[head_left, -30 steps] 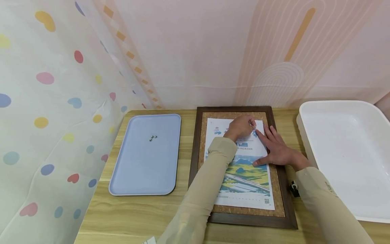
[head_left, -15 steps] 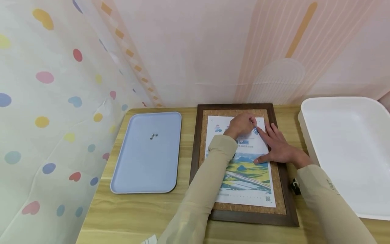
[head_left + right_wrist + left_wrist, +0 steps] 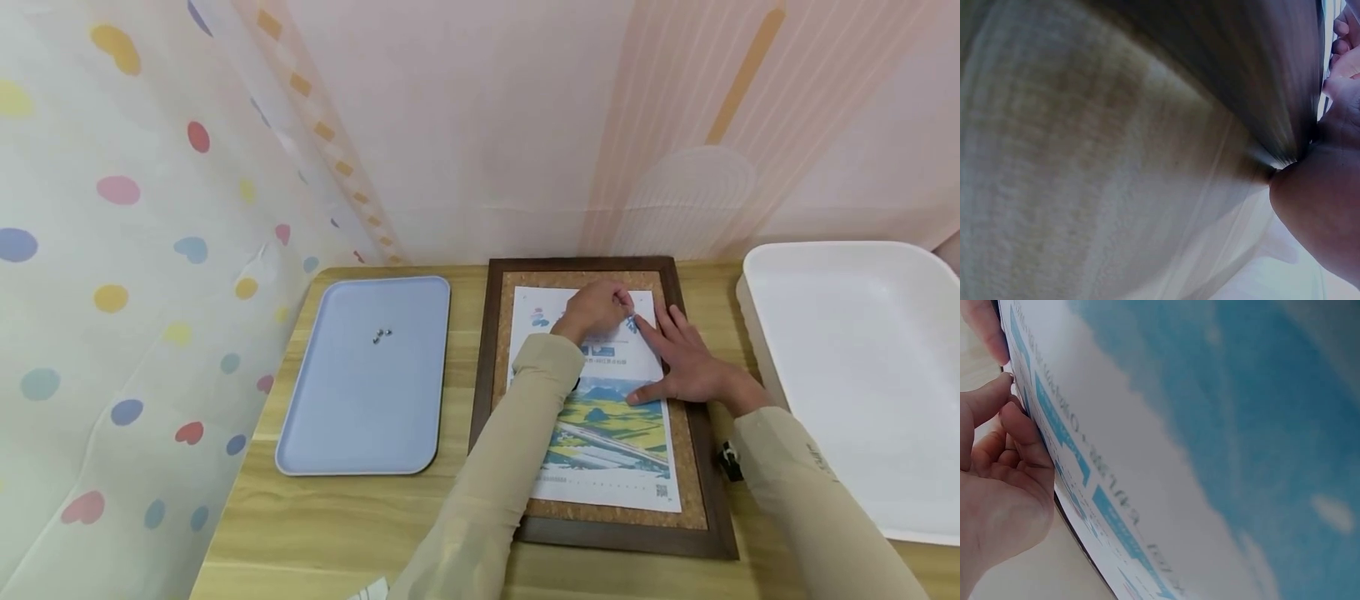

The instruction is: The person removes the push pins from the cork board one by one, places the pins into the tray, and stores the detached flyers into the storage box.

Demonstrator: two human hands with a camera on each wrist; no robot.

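On the framed cork board (image 3: 500, 350) lies the poster (image 3: 609, 433), where your left hand (image 3: 596, 310) pinches something tiny at its top while your right hand (image 3: 686, 362) presses flat, fingers straight, beside a blue tray (image 3: 360, 417).

On the tabletop (image 3: 337, 517), the left hand (image 3: 594, 310) pinches at the poster's (image 3: 607, 433) top on the corkboard (image 3: 686, 467); the right hand (image 3: 686, 362) presses flat beside it.

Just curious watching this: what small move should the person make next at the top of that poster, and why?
Probably lift the left hand straight up to draw the pin out. Its fingertips pinch something small at the poster's top right corner, while the right hand lies flat on the paper, holding it down on the cork board.
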